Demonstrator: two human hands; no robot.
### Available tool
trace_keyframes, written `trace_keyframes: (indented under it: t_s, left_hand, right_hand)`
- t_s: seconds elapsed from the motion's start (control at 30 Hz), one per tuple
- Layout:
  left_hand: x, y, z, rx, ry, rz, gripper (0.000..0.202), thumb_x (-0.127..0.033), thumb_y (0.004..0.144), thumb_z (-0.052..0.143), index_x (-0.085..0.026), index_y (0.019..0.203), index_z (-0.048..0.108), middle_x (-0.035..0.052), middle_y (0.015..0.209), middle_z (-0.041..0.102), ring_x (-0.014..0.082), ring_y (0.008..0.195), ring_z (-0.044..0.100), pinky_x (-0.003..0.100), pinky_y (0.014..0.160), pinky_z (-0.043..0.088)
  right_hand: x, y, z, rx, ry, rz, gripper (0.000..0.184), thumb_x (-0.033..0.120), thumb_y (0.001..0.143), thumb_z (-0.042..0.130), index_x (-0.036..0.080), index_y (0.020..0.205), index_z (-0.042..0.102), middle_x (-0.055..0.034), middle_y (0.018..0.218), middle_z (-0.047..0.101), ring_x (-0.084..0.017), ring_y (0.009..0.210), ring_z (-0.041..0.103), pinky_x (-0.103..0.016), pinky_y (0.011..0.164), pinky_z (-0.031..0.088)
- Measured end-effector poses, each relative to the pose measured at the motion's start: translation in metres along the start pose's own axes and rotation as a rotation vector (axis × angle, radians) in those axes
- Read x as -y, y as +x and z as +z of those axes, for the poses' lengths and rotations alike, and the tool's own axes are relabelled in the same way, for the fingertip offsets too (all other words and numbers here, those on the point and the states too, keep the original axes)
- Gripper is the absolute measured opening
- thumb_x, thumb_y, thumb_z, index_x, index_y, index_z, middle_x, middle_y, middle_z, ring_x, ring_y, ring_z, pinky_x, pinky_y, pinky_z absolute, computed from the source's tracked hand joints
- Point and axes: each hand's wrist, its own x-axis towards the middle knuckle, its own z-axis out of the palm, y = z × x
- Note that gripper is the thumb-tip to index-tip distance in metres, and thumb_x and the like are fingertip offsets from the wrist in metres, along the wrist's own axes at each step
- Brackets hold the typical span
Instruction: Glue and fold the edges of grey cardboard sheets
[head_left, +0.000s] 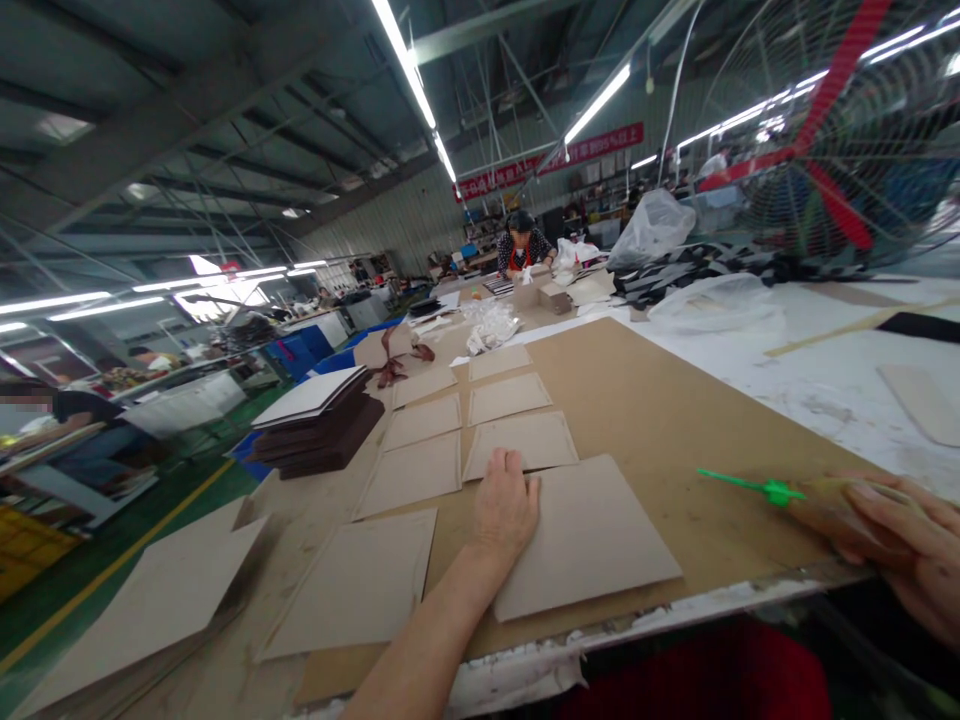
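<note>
My left hand (506, 500) lies palm down with its fingers together on the left edge of a grey cardboard sheet (592, 545) at the near edge of the brown board (667, 410). My right hand (892, 535) is wrapped round a glue bottle (829, 495) whose green nozzle (739, 484) points left over the board. Several more cardboard sheets (517, 440) lie in two rows beyond my left hand, and another sheet (356, 585) lies at the near left.
A stack of dark boards topped by a white one (319, 420) stands at the left. Plastic bags (716, 300) and a large fan (840, 130) are at the right. A person (521, 245) works at the far end of the table; others sit at benches on the left.
</note>
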Motion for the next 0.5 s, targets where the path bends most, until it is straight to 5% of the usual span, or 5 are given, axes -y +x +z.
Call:
trace_keyframes:
  t_s: [0.2, 0.5]
  left_hand:
    - [-0.006, -0.008, -0.003, 0.125, 0.041, 0.067, 0.032, -0.045, 0.095, 0.051, -0.015, 0.101, 0.06, 0.0101, 0.101, 0.062, 0.0266, 0.103, 0.057, 0.04, 0.093, 0.046]
    - [-0.006, -0.007, -0.002, 0.158, 0.064, 0.072, 0.035, -0.048, 0.094, 0.048, -0.016, 0.104, 0.06, 0.0114, 0.105, 0.065, 0.0299, 0.104, 0.056, 0.044, 0.092, 0.043]
  right_hand:
    - [-0.003, 0.002, 0.003, -0.069, 0.369, 0.182, 0.042, 0.047, 0.049, 0.086, 0.026, 0.081, 0.069, -0.0054, 0.078, 0.06, -0.02, 0.063, 0.056, -0.024, 0.039, 0.047]
    - [-0.009, 0.004, 0.003, -0.099, 0.441, 0.179, 0.049, 0.043, 0.041, 0.091, 0.023, 0.08, 0.069, -0.0023, 0.078, 0.063, -0.017, 0.06, 0.057, -0.019, 0.036, 0.049]
